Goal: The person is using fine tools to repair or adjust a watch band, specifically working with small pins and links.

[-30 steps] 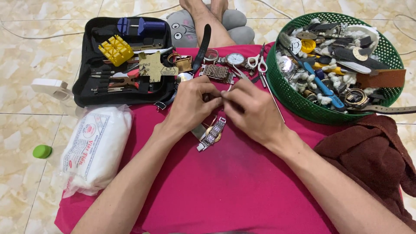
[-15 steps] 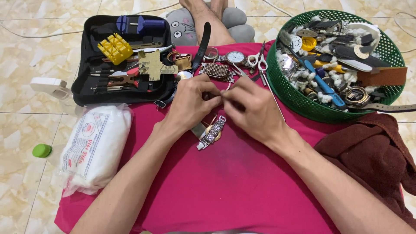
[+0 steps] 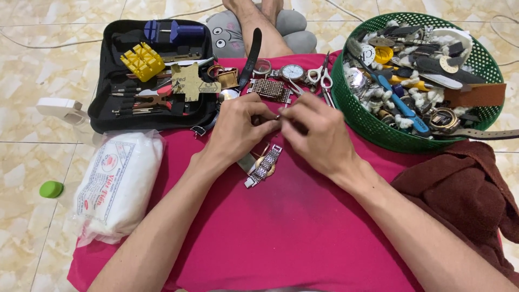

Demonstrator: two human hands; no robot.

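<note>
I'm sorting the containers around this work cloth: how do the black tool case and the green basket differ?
The black tool case is flat, rectangular and lies open, with tools held in ordered slots; the green basket is round, deep and slotted, with watch parts heaped loosely. The case lies left of the hands, on the floor tiles and the cloth's edge; the basket lies to their right. Both sit at the far edge of the pink cloth.

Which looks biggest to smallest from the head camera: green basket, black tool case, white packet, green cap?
1. green basket and black tool case: look about alike, too close to rank.
2. white packet.
3. green cap, by far the smallest.
</note>
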